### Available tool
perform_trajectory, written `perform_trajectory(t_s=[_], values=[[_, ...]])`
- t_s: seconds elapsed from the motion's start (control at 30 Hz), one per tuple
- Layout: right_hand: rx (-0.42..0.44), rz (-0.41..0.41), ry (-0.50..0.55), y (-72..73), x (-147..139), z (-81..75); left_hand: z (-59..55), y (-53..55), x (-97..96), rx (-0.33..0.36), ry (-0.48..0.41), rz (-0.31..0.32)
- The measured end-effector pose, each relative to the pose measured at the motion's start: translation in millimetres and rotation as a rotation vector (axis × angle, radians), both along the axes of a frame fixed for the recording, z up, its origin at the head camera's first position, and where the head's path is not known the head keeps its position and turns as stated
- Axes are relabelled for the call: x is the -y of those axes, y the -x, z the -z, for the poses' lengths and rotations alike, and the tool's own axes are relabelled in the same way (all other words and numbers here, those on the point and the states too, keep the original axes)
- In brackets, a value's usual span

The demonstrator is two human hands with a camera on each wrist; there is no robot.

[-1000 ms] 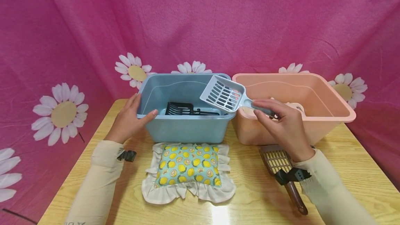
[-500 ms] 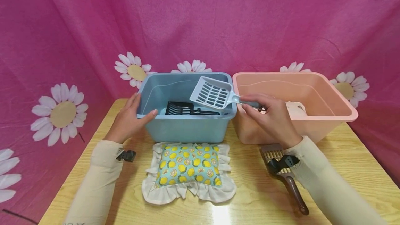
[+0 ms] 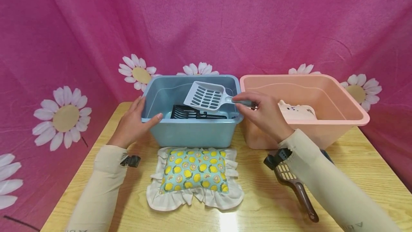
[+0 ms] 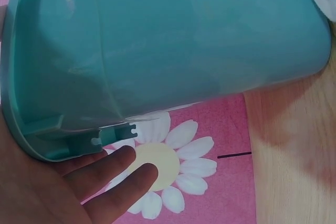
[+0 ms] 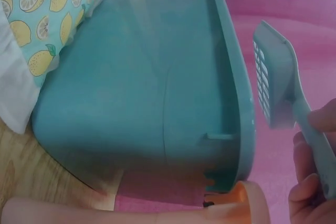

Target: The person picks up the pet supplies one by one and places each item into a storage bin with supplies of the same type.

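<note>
My right hand (image 3: 262,112) pinches the handle of a pale blue litter scoop (image 3: 222,97) between thumb and fingers. The scoop's slotted head hangs over the blue bin (image 3: 193,133), above its rim in the right wrist view. Inside that bin lies a black slotted scoop (image 3: 210,116). My left hand (image 3: 132,122) rests at the bin's left front corner, thumb along the front rim. In the left wrist view, that hand's fingers (image 4: 123,190) stretch out below the rim, with the bin's side wall (image 4: 184,35) above them.
A pink bin (image 3: 347,121) stands right of the blue one, with a cream, blue-spotted thing (image 3: 299,113) inside. A brown slotted scoop (image 3: 302,199) lies on the table partly under my right forearm. A frilled lemon-print cushion (image 3: 193,171) lies in front of the blue bin.
My right hand has moved left with the pale blue scoop, from near the gap between the bins to over the blue bin. My left hand has stayed at the corner.
</note>
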State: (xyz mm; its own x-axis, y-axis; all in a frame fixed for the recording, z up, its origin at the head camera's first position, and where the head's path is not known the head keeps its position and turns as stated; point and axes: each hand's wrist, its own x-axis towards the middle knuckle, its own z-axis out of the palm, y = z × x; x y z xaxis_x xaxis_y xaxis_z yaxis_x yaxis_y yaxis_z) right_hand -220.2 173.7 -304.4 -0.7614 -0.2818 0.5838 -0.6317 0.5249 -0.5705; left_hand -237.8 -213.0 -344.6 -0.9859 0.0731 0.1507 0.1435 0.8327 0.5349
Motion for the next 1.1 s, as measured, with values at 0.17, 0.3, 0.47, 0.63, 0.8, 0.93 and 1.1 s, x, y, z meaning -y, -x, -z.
perform_trajectory(t_s=[0.17,0.3,0.47,0.63,0.8,0.93,1.1], values=[[0.027,-0.036,-0.026,9.2,8.3,-2.4,0.2,-0.3,0.3,-0.01,0.0,0.003],[0.04,-0.045,-0.031,13.7,14.9,-3.2,0.5,-0.1,-0.3,-0.019,-0.001,0.006],[0.041,-0.056,-0.029,17.9,23.1,-2.9,0.4,0.8,-0.9,-0.019,-0.005,0.006],[0.061,-0.084,-0.032,21.3,30.8,-2.0,0.0,1.1,-1.5,-0.015,-0.01,0.002],[0.083,-0.085,-0.051,24.0,38.3,-0.8,0.5,1.6,-1.1,-0.023,-0.006,0.007],[0.084,-0.089,-0.075,26.4,45.5,0.3,1.8,1.8,-0.6,-0.027,-0.003,0.011],[0.12,-0.1,-0.06,27.5,52.0,1.8,2.0,1.8,-0.9,-0.033,-0.001,0.014]])
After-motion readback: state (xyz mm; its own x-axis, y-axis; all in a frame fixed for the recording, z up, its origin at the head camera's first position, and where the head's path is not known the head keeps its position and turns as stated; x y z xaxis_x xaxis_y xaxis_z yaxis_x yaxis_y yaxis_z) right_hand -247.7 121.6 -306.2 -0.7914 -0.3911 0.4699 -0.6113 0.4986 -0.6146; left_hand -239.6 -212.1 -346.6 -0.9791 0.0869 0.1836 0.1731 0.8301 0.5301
